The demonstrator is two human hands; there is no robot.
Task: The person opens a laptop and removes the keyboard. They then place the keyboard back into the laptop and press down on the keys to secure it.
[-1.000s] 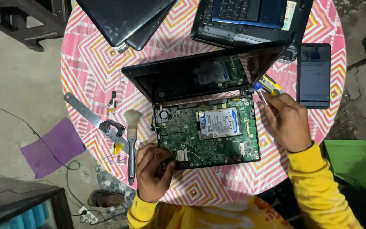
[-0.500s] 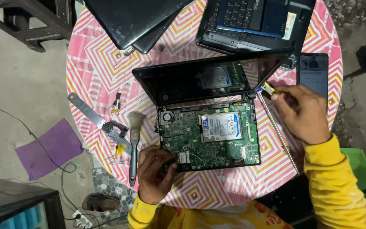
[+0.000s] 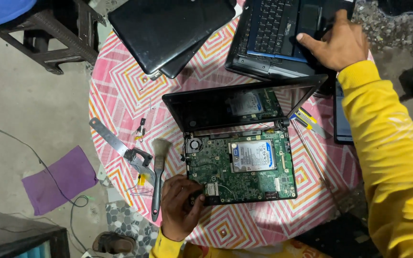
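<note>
**Opened laptop on the patterned desk, one hand at its corner, the other up on a second machine**

The opened laptop (image 3: 242, 165) lies near the middle of the round desk (image 3: 120, 95), its bottom cover off so the green circuit board (image 3: 259, 184) and the silver hard drive (image 3: 253, 155) show, with a small fan at the board's upper left corner. Its dark screen stands tilted behind the board and mirrors the drive.

The left hand (image 3: 180, 208) rests at the board's lower left corner, fingers (image 3: 194, 197) curled together and touching the edge of the board; whether they pinch anything there cannot be told. The right hand (image 3: 338, 43), in a yellow sleeve, lies flat on the second laptop (image 3: 273, 38) at the far edge of the desk, fingers spread apart over the area beside its keyboard, clamped on nothing.

Just left of the left hand lies a brush (image 3: 158, 177), bristles pointing away, and beside it a grey metal bracket (image 3: 120, 148). A small screwdriver (image 3: 307, 120) sits right of the screen hinge. A closed black laptop (image 3: 168, 33) rests at the desk's upper left. On the floor lies a purple cloth (image 3: 58, 179).
</note>
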